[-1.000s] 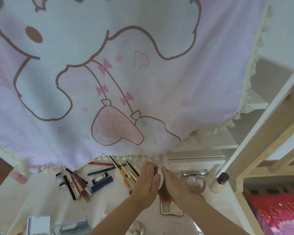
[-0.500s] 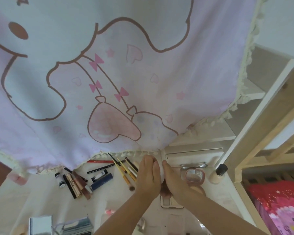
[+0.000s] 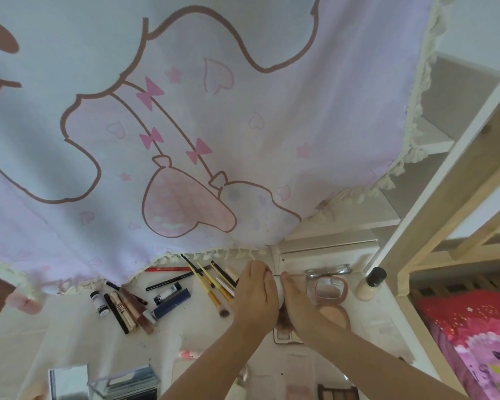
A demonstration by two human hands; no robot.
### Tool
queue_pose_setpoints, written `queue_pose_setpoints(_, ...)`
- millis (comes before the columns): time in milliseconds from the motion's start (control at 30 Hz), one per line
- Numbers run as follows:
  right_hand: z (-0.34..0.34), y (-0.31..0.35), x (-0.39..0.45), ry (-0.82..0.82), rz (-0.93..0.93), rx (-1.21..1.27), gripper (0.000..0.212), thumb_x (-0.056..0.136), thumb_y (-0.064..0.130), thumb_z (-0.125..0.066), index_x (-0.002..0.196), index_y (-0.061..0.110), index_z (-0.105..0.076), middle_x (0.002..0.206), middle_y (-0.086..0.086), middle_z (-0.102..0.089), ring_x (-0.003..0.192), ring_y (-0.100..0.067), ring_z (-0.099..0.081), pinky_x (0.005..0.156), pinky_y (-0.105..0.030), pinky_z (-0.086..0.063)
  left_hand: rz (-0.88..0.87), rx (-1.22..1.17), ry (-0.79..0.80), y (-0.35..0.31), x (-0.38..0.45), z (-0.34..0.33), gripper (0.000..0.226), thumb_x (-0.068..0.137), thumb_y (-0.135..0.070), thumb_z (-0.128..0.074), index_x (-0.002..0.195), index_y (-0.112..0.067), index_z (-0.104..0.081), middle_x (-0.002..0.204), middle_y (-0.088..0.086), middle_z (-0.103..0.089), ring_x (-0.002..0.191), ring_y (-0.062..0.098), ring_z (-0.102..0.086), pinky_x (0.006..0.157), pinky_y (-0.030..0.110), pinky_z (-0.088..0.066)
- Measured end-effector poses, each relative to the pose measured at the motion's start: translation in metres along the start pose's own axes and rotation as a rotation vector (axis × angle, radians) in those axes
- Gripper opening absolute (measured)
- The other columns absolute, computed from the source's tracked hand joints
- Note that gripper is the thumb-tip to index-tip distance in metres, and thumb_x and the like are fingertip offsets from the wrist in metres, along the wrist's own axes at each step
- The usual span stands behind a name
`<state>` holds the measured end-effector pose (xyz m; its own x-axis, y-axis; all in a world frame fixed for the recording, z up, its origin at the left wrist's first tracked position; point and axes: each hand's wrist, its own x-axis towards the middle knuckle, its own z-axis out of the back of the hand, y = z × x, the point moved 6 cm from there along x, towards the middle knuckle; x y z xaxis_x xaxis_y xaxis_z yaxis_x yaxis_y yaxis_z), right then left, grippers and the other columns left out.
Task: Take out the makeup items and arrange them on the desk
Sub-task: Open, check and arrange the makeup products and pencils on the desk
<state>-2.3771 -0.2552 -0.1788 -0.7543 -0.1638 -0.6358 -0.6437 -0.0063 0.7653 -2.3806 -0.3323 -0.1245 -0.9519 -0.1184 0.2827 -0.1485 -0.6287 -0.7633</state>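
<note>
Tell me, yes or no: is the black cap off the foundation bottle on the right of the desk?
No. The foundation bottle stands beside the pink compact with its black cap on.

both hands (image 3: 253, 295) (image 3: 299, 301) extended forward, fingers curled together.

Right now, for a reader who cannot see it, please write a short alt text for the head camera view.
Two hands, the left hand and the right hand, hold a white item together above a desk. Brushes, tubes, an open pink compact and a foundation bottle lie around them. A pink cartoon curtain hangs behind.
</note>
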Motion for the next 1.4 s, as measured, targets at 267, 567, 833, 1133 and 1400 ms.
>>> queue_pose_setpoints(267, 0.003, 0.014, -0.005, 0.038, 0.188, -0.289, 0.059, 0.1, 0.033, -0.015, 0.053, 0.012, -0.043, 0.036, 0.005, -0.046, 0.04, -0.007, -0.043, 0.049, -0.018, -0.035, 0.164, -0.012, 0.061, 0.007, 0.005, -0.004, 0.029, 0.077, -0.04, -0.014, 0.068, -0.02, -0.033, 0.067, -0.008, -0.034, 0.061, 0.002, -0.033, 0.056, 0.015, -0.027)
queue_pose_setpoints(567, 0.007, 0.043, -0.035, 0.278, 0.57, -0.878, 0.022, 0.099, 0.018, -0.033, 0.108, 0.005, -0.048, 0.082, 0.004, -0.045, 0.078, -0.011, -0.044, 0.069, -0.004, -0.035, 0.749, -0.317, 0.279, 0.04, -0.01, -0.021, 0.034, 0.098, -0.034, -0.027, 0.079, -0.015, -0.046, 0.075, 0.005, -0.047, 0.069, 0.019, -0.046, 0.068, 0.031, -0.042)
queue_pose_setpoints(833, 0.008, 0.031, -0.026, 0.339, 0.589, -1.095, 0.043, 0.091, 0.022, -0.052, 0.132, 0.018, -0.037, 0.122, -0.004, -0.044, 0.104, -0.008, -0.045, 0.076, 0.002, -0.034, 0.963, -0.66, 0.429, 0.056, -0.032, -0.02, 0.026, 0.098, -0.03, -0.039, 0.09, -0.01, -0.054, 0.074, 0.003, -0.056, 0.059, 0.013, -0.05, 0.055, 0.022, -0.04)
queue_pose_setpoints(1133, 0.005, 0.009, -0.002, 0.278, 0.624, -1.122, 0.051, 0.084, 0.015, -0.06, 0.13, 0.012, -0.039, 0.124, 0.0, -0.042, 0.102, -0.001, -0.039, 0.088, -0.007, -0.032, 1.309, -0.983, 0.276, 0.096, -0.059, -0.02, 0.02, 0.098, -0.022, -0.037, 0.09, -0.008, -0.049, 0.081, 0.009, -0.054, 0.07, 0.02, -0.051, 0.058, 0.031, -0.043)
queue_pose_setpoints(1400, 0.01, -0.025, 0.036, 0.245, 0.451, -1.266, 0.054, 0.076, 0.014, -0.061, 0.125, 0.005, -0.042, 0.116, -0.003, -0.044, 0.102, -0.012, -0.042, 0.08, -0.016, -0.03, 1.271, -0.49, 0.338, 0.126, -0.061, -0.022, 0.022, 0.097, -0.024, -0.042, 0.098, -0.005, -0.053, 0.09, 0.009, -0.058, 0.079, 0.019, -0.053, 0.08, 0.032, -0.047)
